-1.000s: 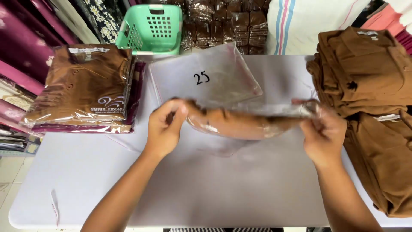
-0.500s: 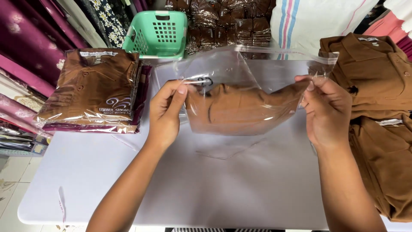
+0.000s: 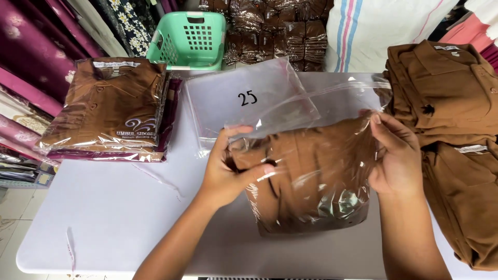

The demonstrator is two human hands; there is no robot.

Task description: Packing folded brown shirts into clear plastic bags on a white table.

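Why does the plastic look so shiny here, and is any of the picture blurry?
Head view: overhead light glares off the crinkled clear bag, brightest near its lower edge, partly veiling the brown shirt inside; both hands and the white table look sharp, shadows soft.

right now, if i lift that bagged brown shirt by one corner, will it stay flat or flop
Probably flop: the bagged shirt already sags and creases between the left hand and right hand. Its glossy, wrinkled film looks slippery, so it may slide. It seems light.
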